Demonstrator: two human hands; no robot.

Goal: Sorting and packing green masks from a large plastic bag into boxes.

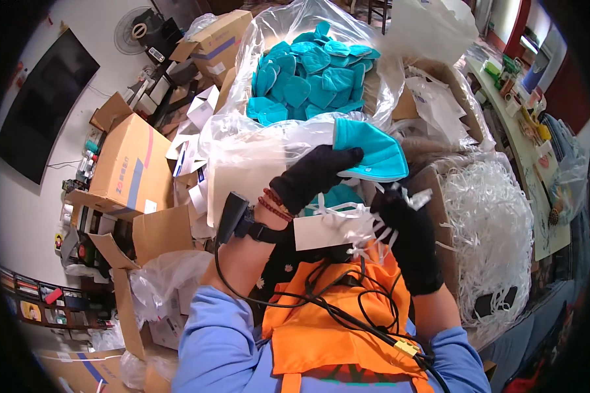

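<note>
My left hand, in a black glove, is closed on a teal folded face mask, pinching its left edge between thumb and fingers. Just below and right of that mask is my right hand, also black-gloved, its fingers bent around a bunch of white elastic strips. Some strips hang loose from the fingers over a pale cardboard flap. Part of another teal mask shows beneath my left hand. Farther off, a heap of teal masks fills a box lined with clear plastic.
At my right stands a carton heaped with white strips. Cardboard boxes crowd the left side, and an open carton sits nearer. A long table with assorted items runs along the right. Black cables cross my orange apron.
</note>
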